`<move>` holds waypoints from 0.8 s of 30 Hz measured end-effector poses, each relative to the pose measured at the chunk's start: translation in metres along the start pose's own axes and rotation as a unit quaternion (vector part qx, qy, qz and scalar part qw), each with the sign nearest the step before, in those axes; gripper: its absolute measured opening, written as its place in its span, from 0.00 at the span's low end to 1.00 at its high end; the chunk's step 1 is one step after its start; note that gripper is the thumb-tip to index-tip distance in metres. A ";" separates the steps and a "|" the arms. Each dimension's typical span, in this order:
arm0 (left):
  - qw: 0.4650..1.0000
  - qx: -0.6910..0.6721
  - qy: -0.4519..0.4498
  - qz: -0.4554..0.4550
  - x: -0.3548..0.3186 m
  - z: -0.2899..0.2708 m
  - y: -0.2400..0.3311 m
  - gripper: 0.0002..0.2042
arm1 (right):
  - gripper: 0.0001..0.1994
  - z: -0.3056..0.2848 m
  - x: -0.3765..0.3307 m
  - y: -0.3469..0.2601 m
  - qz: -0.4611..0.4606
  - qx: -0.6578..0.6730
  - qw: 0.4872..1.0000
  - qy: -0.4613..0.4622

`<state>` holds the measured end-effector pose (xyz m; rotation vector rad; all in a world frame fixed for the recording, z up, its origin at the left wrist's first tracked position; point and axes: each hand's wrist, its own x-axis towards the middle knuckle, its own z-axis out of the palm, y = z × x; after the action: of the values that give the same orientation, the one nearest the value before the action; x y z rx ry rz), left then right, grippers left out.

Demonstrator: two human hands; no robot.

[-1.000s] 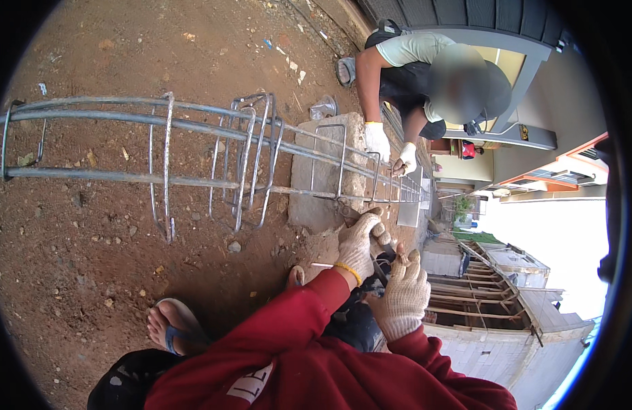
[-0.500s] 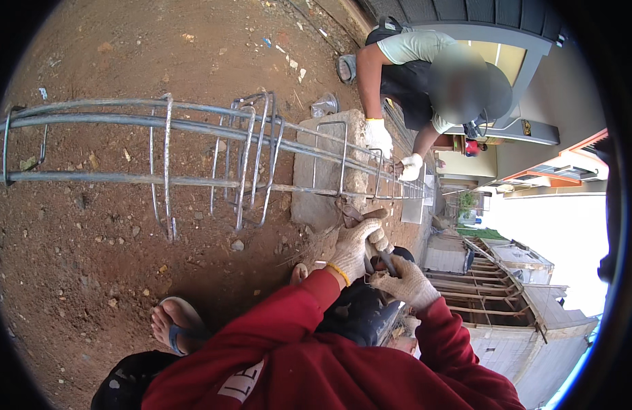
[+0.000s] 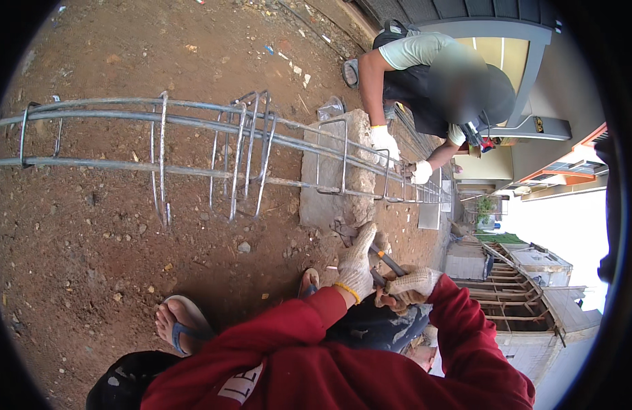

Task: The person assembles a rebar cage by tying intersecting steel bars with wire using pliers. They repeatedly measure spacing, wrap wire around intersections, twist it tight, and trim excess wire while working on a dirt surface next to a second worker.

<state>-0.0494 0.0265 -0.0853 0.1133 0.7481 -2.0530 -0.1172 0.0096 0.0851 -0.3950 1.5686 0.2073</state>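
Observation:
My left hand (image 3: 357, 268), in a white knit glove with a yellow cuff edge, is closed round the upper part of a pair of pincers (image 3: 389, 260). A rusty metal end juts beyond its fingertips; whether this is the tool's jaws or tie wire I cannot tell. Closed on the lower ends of the dark handles is my right hand (image 3: 413, 285), gloved too. An orange band shows on one handle. Both hands are just below a rebar cage (image 3: 213, 121) of long bars and bent stirrups (image 3: 241, 160), apart from it.
A concrete block (image 3: 329, 184) lies beneath the cage. Across it crouches a co-worker (image 3: 411, 89), gloved hands (image 3: 385, 145) at the cage's stirrups. Brown dirt (image 3: 111, 253) with stones spreads left. My sandalled foot (image 3: 181, 324) is at lower left. Unfinished walls (image 3: 527, 348) stand at right.
My right hand has shifted right and slightly down along the pincers' handles, and more of the handles shows. My left hand has turned more upright. The view has shifted slightly.

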 end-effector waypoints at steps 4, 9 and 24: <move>0.977 0.213 -0.024 0.011 0.003 -0.040 -0.012 0.19 | 0.12 -0.025 0.002 0.008 0.044 -0.122 0.991 0.028; 0.992 0.120 -0.046 -0.001 0.013 -0.122 -0.031 0.28 | 0.13 -0.074 0.037 0.035 0.003 -0.437 0.888 0.144; 0.793 0.545 0.271 -0.033 -0.014 -0.103 0.082 0.18 | 0.37 -0.125 0.226 0.158 -0.459 -0.428 0.663 0.408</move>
<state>0.0024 0.0610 -0.2024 1.3841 -0.2402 -2.2829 -0.2917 0.0821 -0.1515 -2.2295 1.8061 -0.0737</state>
